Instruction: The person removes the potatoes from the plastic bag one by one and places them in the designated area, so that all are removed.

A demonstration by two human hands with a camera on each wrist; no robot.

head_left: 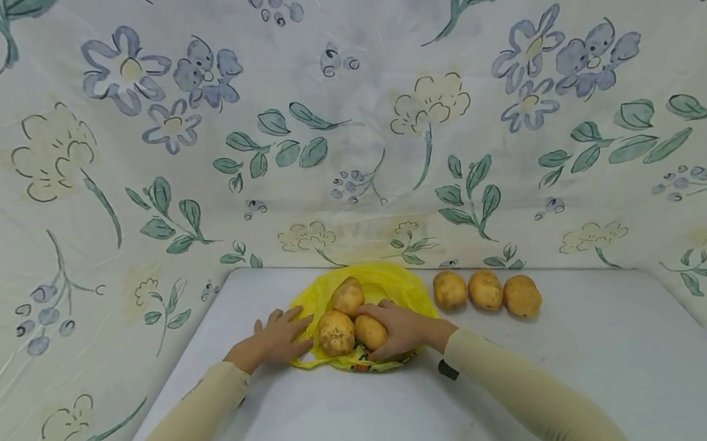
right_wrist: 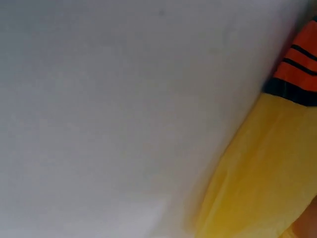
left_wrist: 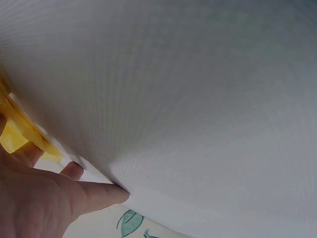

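Note:
A yellow plastic bag lies spread on the white table, and three potatoes sit together on it: one at the back, one front left and one front right. My right hand grips the front-right potato, fingers and thumb curled round it. At the bag's left edge my left hand rests with fingers spread, touching the yellow plastic. In the left wrist view that left hand shows its fingers extended beside the bag. Only a sliver of the right hand appears in the right wrist view, beside the bag.
Right of the bag, three more potatoes stand in a row on the table: a left one, a middle one and a right one. A floral sheet rises behind the white table and along its sides.

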